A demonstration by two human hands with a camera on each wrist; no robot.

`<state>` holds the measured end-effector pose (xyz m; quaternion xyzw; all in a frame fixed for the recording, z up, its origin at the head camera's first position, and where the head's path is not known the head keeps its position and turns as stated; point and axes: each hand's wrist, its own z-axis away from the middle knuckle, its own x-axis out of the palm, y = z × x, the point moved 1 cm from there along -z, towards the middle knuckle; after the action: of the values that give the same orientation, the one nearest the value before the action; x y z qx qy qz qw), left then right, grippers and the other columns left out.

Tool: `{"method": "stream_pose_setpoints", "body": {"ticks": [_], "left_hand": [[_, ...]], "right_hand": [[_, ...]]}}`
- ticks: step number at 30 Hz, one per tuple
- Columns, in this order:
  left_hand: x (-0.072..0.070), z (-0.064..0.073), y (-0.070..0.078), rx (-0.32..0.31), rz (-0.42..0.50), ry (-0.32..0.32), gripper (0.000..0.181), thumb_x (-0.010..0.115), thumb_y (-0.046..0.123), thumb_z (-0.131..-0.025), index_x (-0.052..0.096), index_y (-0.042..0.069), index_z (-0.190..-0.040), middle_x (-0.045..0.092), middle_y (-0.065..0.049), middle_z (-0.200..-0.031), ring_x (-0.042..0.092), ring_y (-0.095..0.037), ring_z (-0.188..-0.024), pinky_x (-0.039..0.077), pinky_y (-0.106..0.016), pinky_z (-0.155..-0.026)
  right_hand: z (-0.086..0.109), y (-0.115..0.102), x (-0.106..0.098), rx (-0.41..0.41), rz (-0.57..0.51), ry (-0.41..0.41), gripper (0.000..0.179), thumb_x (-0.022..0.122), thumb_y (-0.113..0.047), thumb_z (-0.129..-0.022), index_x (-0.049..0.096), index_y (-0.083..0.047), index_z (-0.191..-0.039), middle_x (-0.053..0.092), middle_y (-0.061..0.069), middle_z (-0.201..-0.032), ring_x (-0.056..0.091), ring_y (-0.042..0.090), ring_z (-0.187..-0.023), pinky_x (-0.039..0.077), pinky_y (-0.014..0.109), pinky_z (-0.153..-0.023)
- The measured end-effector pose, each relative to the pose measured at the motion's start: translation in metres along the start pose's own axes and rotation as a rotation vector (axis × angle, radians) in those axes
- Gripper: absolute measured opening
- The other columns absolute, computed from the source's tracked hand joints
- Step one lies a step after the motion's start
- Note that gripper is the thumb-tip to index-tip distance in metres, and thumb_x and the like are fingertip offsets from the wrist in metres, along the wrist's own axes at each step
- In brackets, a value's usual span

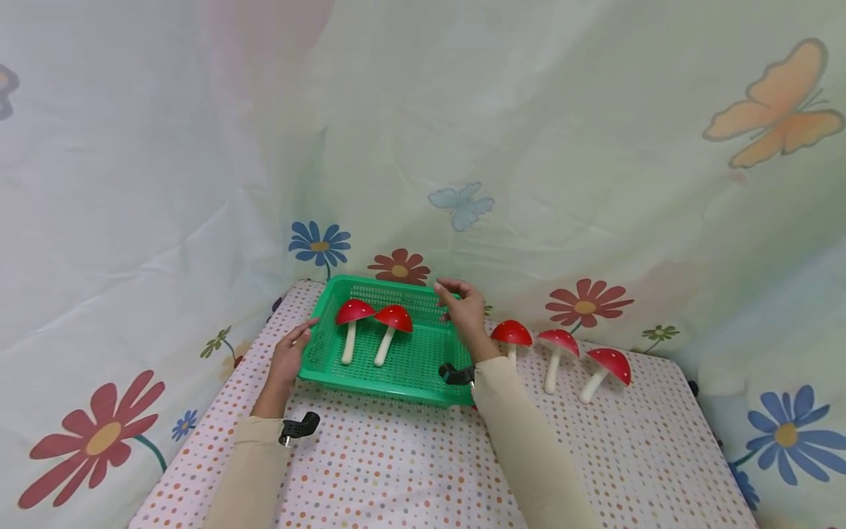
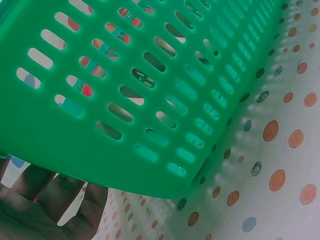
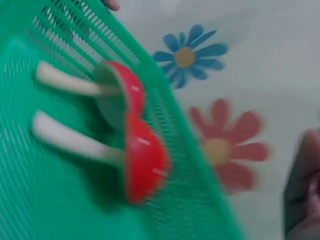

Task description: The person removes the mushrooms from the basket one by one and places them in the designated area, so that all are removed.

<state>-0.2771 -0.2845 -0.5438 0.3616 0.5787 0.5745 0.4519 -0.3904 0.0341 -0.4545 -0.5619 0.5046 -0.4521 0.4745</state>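
Observation:
A green plastic basket (image 1: 390,389) with slotted walls holds two toy mushrooms with white-dotted red caps and pale stems. The left mushroom (image 1: 350,338) and the right mushroom (image 1: 390,338) lie side by side, their caps meeting. My left hand (image 1: 286,364) grips the basket's left rim, its fingers (image 2: 92,210) at the rim's edge in the left wrist view. Above the basket's far right corner is my right hand (image 1: 465,312), fingers loosely bent and holding nothing. In the right wrist view, it appears blurred at the right edge, apart from the rim.
Three more red-capped mushrooms lie right of the basket: one (image 1: 512,334) partly behind the right wrist, one (image 1: 555,360) beside it, another (image 1: 608,367) farther right. A bit of red shows under the basket's near right corner. A dotted cloth (image 1: 396,470) covers the table; a printed curtain (image 1: 370,147) hangs behind.

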Motion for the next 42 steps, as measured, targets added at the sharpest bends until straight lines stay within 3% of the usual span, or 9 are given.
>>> {"method": "stream_pose_setpoints", "body": {"ticks": [4, 7, 9, 14, 17, 21, 26, 30, 42], "left_hand": [[0.008, -0.004, 0.002, 0.012, 0.005, -0.017, 0.041, 0.046, 0.031, -0.105, 0.053, 0.016, -0.143, 0.031, -0.008, -0.161, 0.020, -0.034, -0.151, 0.016, -0.056, -0.122], [0.014, -0.007, 0.003, 0.020, 0.006, -0.040, 0.041, 0.047, 0.032, -0.105, 0.054, 0.017, -0.142, 0.032, -0.007, -0.161, 0.022, -0.034, -0.151, 0.017, -0.056, -0.122], [0.016, -0.008, 0.002, 0.017, 0.003, -0.045, 0.040, 0.047, 0.032, -0.105, 0.055, 0.017, -0.142, 0.033, -0.007, -0.160, 0.023, -0.033, -0.150, 0.018, -0.055, -0.122], [0.015, -0.009, 0.001, 0.012, -0.009, -0.018, 0.039, 0.047, 0.032, -0.105, 0.056, 0.018, -0.140, 0.034, -0.006, -0.160, 0.025, -0.034, -0.149, 0.019, -0.056, -0.121], [0.014, -0.008, 0.002, 0.018, -0.010, -0.014, 0.039, 0.046, 0.031, -0.105, 0.056, 0.017, -0.141, 0.033, -0.007, -0.160, 0.025, -0.034, -0.149, 0.019, -0.056, -0.121], [0.015, -0.008, 0.002, 0.017, 0.001, -0.029, 0.040, 0.046, 0.031, -0.105, 0.055, 0.018, -0.141, 0.034, -0.007, -0.160, 0.024, -0.033, -0.150, 0.019, -0.055, -0.121], [0.013, -0.006, 0.001, 0.013, 0.009, -0.020, 0.039, 0.046, 0.032, -0.105, 0.056, 0.019, -0.141, 0.034, -0.007, -0.160, 0.024, -0.033, -0.150, 0.019, -0.056, -0.121], [0.009, -0.006, -0.001, 0.022, 0.005, -0.013, 0.039, 0.046, 0.032, -0.105, 0.055, 0.020, -0.141, 0.034, -0.005, -0.160, 0.025, -0.033, -0.150, 0.019, -0.056, -0.121], [0.000, -0.004, -0.004, 0.007, 0.010, 0.011, 0.039, 0.046, 0.033, -0.105, 0.055, 0.021, -0.141, 0.034, -0.004, -0.160, 0.024, -0.033, -0.150, 0.018, -0.056, -0.122]], "right_hand": [[-0.017, 0.034, 0.016, 0.147, -0.319, 0.125, 0.023, 0.070, -0.027, -0.093, 0.068, -0.010, -0.108, 0.061, -0.005, -0.090, 0.056, 0.008, -0.062, 0.042, 0.018, -0.044], [-0.021, 0.055, 0.019, 0.225, -0.418, 0.178, 0.021, 0.069, -0.025, -0.094, 0.067, -0.012, -0.109, 0.059, -0.006, -0.092, 0.050, 0.008, -0.063, 0.036, 0.020, -0.045], [-0.021, 0.064, 0.019, 0.232, -0.364, 0.152, 0.024, 0.068, -0.022, -0.094, 0.067, -0.010, -0.115, 0.059, -0.005, -0.094, 0.050, 0.011, -0.067, 0.035, 0.022, -0.047], [-0.021, 0.082, 0.017, 0.194, -0.049, -0.036, 0.031, 0.064, -0.008, -0.094, 0.060, 0.002, -0.124, 0.056, -0.001, -0.094, 0.056, 0.021, -0.085, 0.045, 0.028, -0.054], [-0.020, 0.091, 0.016, 0.182, 0.086, -0.122, 0.022, 0.063, 0.002, -0.091, 0.056, 0.005, -0.111, 0.049, 0.001, -0.090, 0.054, 0.022, -0.084, 0.046, 0.031, -0.055], [-0.020, 0.100, 0.015, 0.125, 0.198, -0.223, 0.019, 0.064, 0.008, -0.085, 0.051, -0.004, -0.092, 0.045, 0.003, -0.086, 0.045, 0.019, -0.076, 0.045, 0.031, -0.051], [-0.021, 0.108, 0.020, 0.042, 0.357, -0.355, 0.024, 0.065, 0.011, -0.078, 0.052, -0.005, -0.090, 0.054, 0.011, -0.090, 0.051, 0.025, -0.083, 0.049, 0.033, -0.058], [-0.021, 0.107, 0.027, 0.013, 0.462, -0.341, 0.024, 0.073, 0.007, -0.079, 0.055, 0.001, -0.094, 0.058, 0.019, -0.098, 0.055, 0.031, -0.093, 0.051, 0.033, -0.073], [-0.024, 0.106, 0.038, -0.051, 0.516, -0.152, 0.011, 0.075, -0.010, -0.087, 0.074, -0.005, -0.097, 0.070, 0.013, -0.101, 0.063, 0.024, -0.083, 0.053, 0.031, -0.068]]}}
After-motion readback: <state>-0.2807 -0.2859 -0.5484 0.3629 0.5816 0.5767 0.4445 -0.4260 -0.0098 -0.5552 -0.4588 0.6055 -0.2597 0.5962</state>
